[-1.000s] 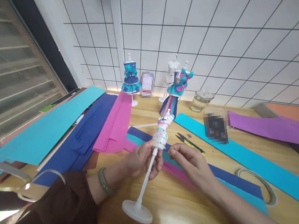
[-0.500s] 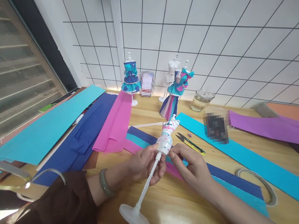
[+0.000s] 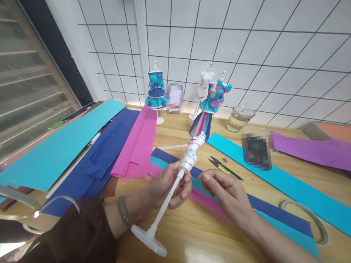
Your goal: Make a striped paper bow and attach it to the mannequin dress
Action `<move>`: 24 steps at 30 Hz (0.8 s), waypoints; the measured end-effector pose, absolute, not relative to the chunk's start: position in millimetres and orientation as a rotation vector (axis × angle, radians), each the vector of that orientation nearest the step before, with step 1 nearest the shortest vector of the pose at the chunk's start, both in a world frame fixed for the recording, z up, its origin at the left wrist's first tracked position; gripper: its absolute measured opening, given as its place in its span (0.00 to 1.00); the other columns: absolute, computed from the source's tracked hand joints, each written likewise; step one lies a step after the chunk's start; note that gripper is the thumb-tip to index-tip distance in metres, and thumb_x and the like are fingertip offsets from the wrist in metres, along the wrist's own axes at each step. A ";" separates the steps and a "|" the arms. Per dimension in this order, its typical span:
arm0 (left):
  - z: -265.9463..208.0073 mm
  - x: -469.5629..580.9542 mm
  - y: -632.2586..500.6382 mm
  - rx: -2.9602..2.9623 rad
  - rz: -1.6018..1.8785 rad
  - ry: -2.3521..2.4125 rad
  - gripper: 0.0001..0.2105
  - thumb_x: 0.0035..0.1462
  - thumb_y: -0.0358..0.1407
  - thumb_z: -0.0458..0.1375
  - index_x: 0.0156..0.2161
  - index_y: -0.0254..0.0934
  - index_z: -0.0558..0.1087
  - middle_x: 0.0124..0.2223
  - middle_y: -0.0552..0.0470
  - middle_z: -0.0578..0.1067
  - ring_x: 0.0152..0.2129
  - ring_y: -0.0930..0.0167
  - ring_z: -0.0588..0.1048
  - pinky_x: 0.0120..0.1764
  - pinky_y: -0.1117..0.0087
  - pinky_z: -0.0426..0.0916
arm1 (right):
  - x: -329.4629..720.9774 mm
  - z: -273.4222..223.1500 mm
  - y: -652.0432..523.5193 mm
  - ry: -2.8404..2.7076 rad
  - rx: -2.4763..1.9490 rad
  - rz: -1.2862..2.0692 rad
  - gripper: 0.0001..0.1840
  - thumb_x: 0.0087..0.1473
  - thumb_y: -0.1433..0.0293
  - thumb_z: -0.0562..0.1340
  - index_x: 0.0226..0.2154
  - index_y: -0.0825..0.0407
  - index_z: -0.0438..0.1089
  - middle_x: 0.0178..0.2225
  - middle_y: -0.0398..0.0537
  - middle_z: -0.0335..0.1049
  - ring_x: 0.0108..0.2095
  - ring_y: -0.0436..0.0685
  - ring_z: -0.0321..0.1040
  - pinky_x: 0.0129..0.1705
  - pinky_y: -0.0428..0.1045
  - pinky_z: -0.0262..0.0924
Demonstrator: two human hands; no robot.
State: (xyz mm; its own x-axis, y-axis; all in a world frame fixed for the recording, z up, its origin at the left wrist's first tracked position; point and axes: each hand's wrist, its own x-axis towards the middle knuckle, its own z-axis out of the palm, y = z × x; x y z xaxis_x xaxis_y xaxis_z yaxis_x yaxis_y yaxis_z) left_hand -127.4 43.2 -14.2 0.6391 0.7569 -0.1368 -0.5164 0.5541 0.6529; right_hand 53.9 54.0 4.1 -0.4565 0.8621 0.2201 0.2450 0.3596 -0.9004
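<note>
My left hand (image 3: 166,189) is closed around the lower body of a small white mannequin (image 3: 190,155), patterned with pink and teal marks. The mannequin leans away from me, and its stem and round white base (image 3: 149,240) slant down to the left. Just right of it, apart from the figure, my right hand (image 3: 227,191) has thumb and forefinger pinched together. Whatever sits in that pinch is too small to make out. Beyond the right hand lie yellow-and-black thread snips (image 3: 226,169). Beneath both hands run layered strips of navy, light blue and pink crepe paper (image 3: 280,216).
Dressed mannequins (image 3: 157,92) (image 3: 215,101) and a bare white one (image 3: 205,81) stand at the back, near a glass of liquid (image 3: 240,118). Paper sheets (image 3: 78,145) cover the left side. On the right are a turquoise strip (image 3: 315,199), a tape roll (image 3: 321,226) and purple paper (image 3: 322,152).
The mannequin has turned and tipped in my left hand, its base swinging up and left. My right hand has drawn slightly away from its lower edge, still pinching.
</note>
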 end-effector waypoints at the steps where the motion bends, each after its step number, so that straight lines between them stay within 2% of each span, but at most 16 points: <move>1: -16.1 -125.7 43.2 0.630 0.758 0.442 0.21 0.56 0.49 0.38 0.27 0.35 0.63 0.16 0.54 0.69 0.04 0.76 0.60 0.06 0.77 0.52 | 53.1 6.0 51.9 -1.924 -0.951 1.083 0.13 0.56 0.65 0.52 0.28 0.52 0.67 0.21 0.42 0.60 0.23 0.49 0.57 0.27 0.44 0.53; 4: -21.0 -120.7 41.8 0.664 0.710 0.455 0.23 0.56 0.50 0.35 0.28 0.34 0.64 0.18 0.52 0.70 0.06 0.73 0.64 0.08 0.75 0.56 | 51.4 11.3 46.1 -1.983 -0.939 1.032 0.15 0.57 0.64 0.51 0.27 0.53 0.67 0.23 0.43 0.62 0.24 0.49 0.58 0.27 0.44 0.53; 10: -25.7 -115.1 40.0 0.697 0.733 0.481 0.23 0.56 0.50 0.37 0.28 0.33 0.63 0.18 0.50 0.71 0.07 0.72 0.66 0.10 0.73 0.59 | 49.8 14.1 43.0 -2.071 -0.970 0.903 0.12 0.57 0.66 0.51 0.27 0.52 0.64 0.25 0.45 0.64 0.26 0.50 0.60 0.28 0.45 0.55; 17: -28.6 -114.8 40.2 0.689 0.680 0.437 0.23 0.55 0.51 0.37 0.28 0.34 0.63 0.19 0.50 0.71 0.08 0.71 0.67 0.10 0.73 0.58 | 50.1 12.2 43.1 -2.122 -0.933 0.715 0.09 0.55 0.70 0.52 0.25 0.52 0.63 0.22 0.43 0.62 0.23 0.49 0.57 0.25 0.45 0.52; 24: -18.4 -118.1 36.8 0.627 0.650 0.374 0.21 0.57 0.47 0.36 0.28 0.34 0.63 0.17 0.51 0.70 0.05 0.74 0.62 0.07 0.76 0.55 | 52.2 7.1 47.5 -2.032 -0.987 0.871 0.10 0.54 0.67 0.53 0.24 0.53 0.63 0.21 0.42 0.61 0.23 0.50 0.56 0.25 0.45 0.53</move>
